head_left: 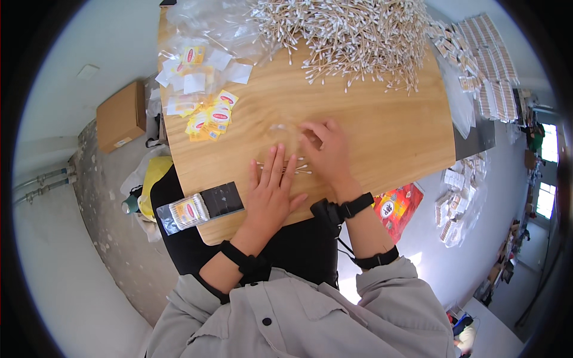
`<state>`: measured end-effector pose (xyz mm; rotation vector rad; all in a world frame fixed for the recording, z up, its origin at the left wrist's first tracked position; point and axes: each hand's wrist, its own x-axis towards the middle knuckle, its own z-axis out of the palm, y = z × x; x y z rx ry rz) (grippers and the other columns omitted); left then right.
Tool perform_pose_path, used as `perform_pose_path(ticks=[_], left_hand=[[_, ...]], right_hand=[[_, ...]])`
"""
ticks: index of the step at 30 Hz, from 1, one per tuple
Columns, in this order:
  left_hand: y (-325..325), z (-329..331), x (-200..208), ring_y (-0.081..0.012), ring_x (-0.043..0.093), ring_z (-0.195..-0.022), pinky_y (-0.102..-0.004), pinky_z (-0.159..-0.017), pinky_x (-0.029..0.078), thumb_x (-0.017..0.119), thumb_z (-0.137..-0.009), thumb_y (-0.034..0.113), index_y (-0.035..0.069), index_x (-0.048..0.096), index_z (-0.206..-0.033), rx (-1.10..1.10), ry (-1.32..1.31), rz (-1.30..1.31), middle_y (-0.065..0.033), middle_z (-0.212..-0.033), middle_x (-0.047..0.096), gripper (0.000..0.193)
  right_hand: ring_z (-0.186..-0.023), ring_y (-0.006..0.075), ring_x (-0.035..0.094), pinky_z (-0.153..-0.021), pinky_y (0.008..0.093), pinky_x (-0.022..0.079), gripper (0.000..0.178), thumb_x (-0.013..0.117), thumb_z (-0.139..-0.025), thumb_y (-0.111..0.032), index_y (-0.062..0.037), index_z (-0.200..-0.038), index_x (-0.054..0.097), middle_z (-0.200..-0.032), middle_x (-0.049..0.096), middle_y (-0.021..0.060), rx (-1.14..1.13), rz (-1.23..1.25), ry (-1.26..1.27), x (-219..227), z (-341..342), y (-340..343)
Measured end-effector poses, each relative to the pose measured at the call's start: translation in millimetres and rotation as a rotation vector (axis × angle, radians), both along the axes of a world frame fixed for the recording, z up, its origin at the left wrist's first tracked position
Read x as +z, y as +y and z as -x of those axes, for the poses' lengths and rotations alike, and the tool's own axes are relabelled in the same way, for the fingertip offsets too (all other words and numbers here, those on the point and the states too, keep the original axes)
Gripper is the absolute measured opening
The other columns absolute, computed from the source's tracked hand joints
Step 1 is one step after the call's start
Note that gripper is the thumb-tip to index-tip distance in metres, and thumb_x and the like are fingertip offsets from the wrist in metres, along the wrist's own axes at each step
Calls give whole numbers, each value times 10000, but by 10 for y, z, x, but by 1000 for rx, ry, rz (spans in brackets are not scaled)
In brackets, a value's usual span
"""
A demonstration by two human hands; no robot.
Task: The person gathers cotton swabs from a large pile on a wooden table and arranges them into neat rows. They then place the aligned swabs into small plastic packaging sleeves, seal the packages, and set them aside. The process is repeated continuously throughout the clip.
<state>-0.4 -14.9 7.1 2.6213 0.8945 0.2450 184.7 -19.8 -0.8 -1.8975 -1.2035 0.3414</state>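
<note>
My left hand [271, 191] lies flat near the front of the wooden table, fingers stretched out, over a few cotton swabs [303, 167]. The tips of those swabs stick out to the right of its fingers. Just to the right, my right hand [327, 149] is raised a little with its fingers curled in. Beside its fingertips is a pale, motion-smeared streak [278, 126]; whether the fingers hold it cannot be told. A large heap of loose cotton swabs [358, 39] covers the far side of the table [394, 128].
Yellow-and-white paper labels [212, 116] and clear plastic bags [203, 27] lie at the left. A filled swab pack [188, 211] rests by a black plate [222, 199] at the front-left edge. A cardboard box [121, 116] stands left; bundled packs [486, 59] are stacked right.
</note>
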Motion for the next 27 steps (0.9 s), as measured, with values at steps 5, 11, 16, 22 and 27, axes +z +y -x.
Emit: perform_pose_path(ticks=[5,11,16,22,27], left_hand=[[58,-49,15,-320,211,-1486,-577,-1169,151,756,-738,457,46,297,-1516,30,0,24,-175,-1596,231,993],[111,0,44,-319,258,-1463,-557,-1170,181,775,-736,363,18,333,-1489,27,-45,28,-163,-1551,313,938],[115,149,48,-299,322,-1425,-536,-1167,210,769,-742,306,17,387,-1455,8,-49,56,-150,-1503,374,859],[-102,107,89,-290,260,-1466,-530,-1177,179,775,-735,380,44,355,-1484,-1,-14,16,-156,-1570,288,922],[-169,214,91,-290,230,-1481,-538,-1177,163,769,-720,448,62,332,-1500,-45,28,108,-148,-1596,243,974]], right_hand=[[-938,333,604,-764,398,505,309,676,-861,-173,-23,-1118,593,-1029,580,171,-198,44,7,49,-140,414],[-909,346,634,-733,426,520,323,683,-847,-192,-39,-1117,593,-1032,601,162,-462,103,-341,-52,-401,910],[-798,288,656,-693,395,524,168,692,-835,-170,-62,-962,674,-897,645,95,-334,88,-193,-114,-576,622],[-730,195,660,-670,327,522,164,714,-824,-150,-59,-960,712,-846,684,86,-249,94,41,-45,-415,172],[-720,168,645,-672,294,519,152,707,-825,-125,-49,-957,714,-836,689,73,-200,60,267,-1,-330,88]])
